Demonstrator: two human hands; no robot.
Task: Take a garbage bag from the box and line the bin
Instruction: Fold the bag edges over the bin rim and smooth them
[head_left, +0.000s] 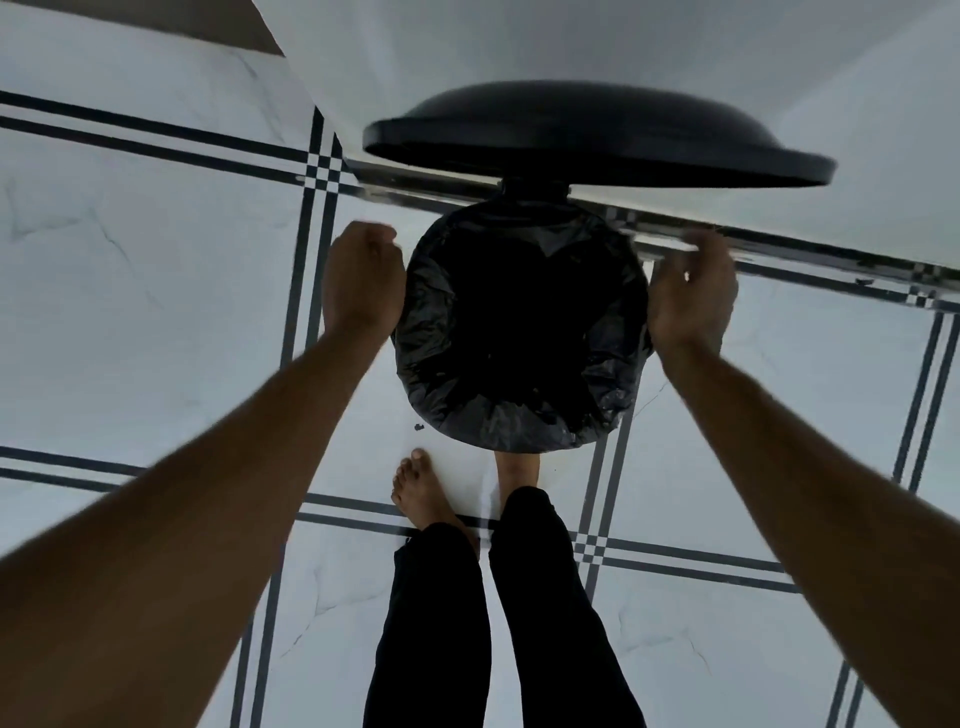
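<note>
A round black bin (618, 415) stands on the floor with its lid (597, 140) raised. A black garbage bag (441, 322) lines it, the edge folded out over the rim all round. My left hand (363, 280) is at the rim's left side, fingers curled and blurred; whether they pinch the bag's edge is hidden. My right hand (691, 296) is at the rim's right side, its fingers loosely spread and holding nothing. The box of bags is out of view.
A white wall (571, 47) rises just behind the bin. The floor (156, 312) is white tile with dark stripes. My left foot (421, 493) stands bare before the bin; my right foot (517, 470) reaches under its front edge.
</note>
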